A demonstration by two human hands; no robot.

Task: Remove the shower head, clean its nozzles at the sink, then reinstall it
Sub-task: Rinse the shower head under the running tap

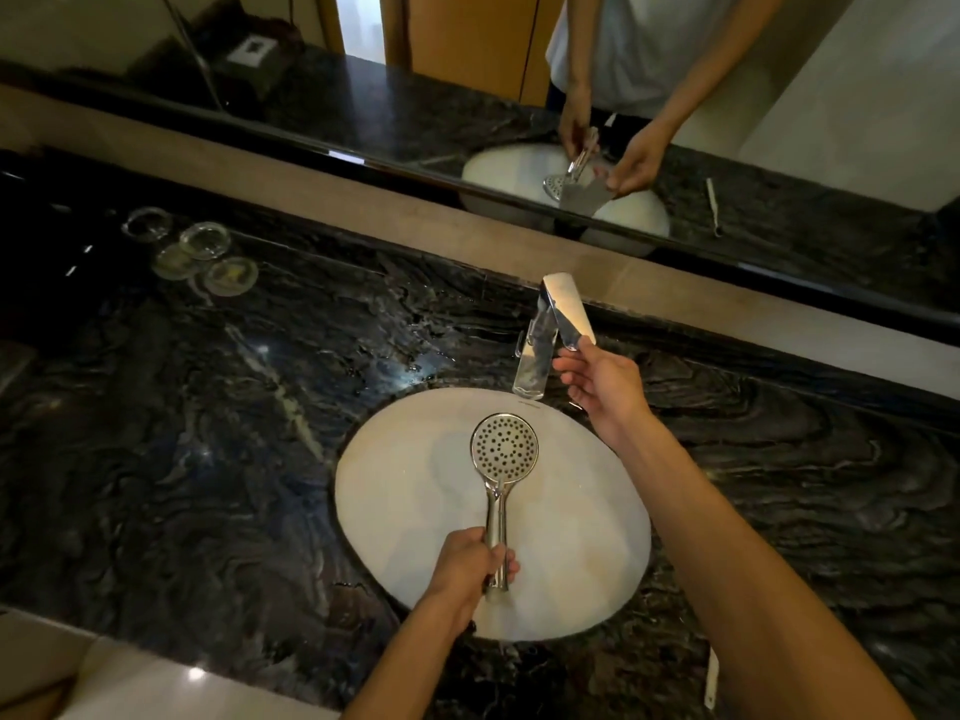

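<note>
A chrome shower head [504, 452] with a round face full of dark nozzle holes hangs over the white oval sink [415, 537], face up. My left hand [470, 563] grips its handle near the bottom end. My right hand [597, 379] is up at the chrome faucet [535, 356]. Its fingertips touch the tip of the flat lever handle [569, 311], which is tilted upward. No water stream is visible from the spout.
The sink is set in a dark veined marble counter [208, 433]. Several clear glass coasters or lids [208, 252] lie at the back left. A toothbrush-like white stick [711, 678] lies on the counter at the front right. A wall mirror [467, 96] runs along the back.
</note>
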